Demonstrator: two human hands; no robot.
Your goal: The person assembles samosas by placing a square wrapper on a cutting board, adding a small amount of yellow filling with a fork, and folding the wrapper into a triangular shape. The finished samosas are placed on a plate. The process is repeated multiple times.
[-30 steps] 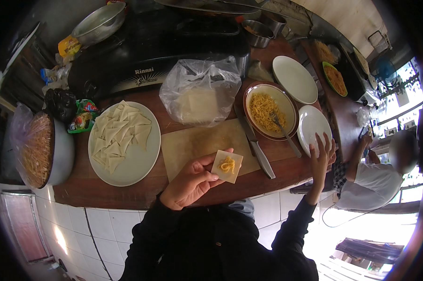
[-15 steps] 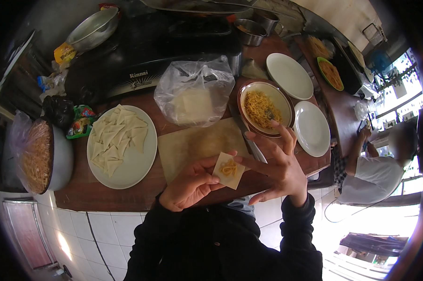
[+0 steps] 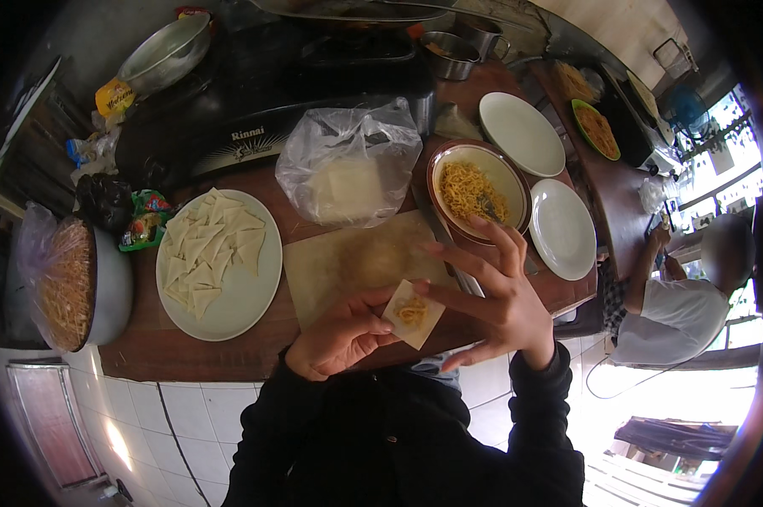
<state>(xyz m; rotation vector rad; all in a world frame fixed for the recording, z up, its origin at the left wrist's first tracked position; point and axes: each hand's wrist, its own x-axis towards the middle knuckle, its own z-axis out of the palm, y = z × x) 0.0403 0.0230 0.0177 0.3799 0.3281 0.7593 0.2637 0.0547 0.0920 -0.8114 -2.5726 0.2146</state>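
Note:
Between the thumb and fingers of my left hand [image 3: 339,334] is a square dough wrapper [image 3: 421,333], with a small heap of yellow shredded filling [image 3: 412,312] at its middle. My right hand [image 3: 510,308] has its fingers spread apart, and one fingertip reaches the wrapper's upper edge; whether it presses there I cannot tell. Beyond the hands lies a wooden board [image 3: 327,258], with a knife [image 3: 466,280] along its right side, partly hidden by my right fingers. More of the yellow filling [image 3: 464,188] sits in a brown-rimmed bowl [image 3: 433,193] past my right hand.
Folded dough triangles [image 3: 217,241] cover a white plate [image 3: 267,283] at left. A clear bag [image 3: 348,182] of wrappers lies before a black stove [image 3: 229,139]. Two white plates [image 3: 521,135] stand at right, a filled pot [image 3: 111,279] far left. Another person [image 3: 677,304] sits at right.
My right fingers have shifted very slightly and curl a little more over the board. The wrapper has tipped a bit in my left hand and is still held.

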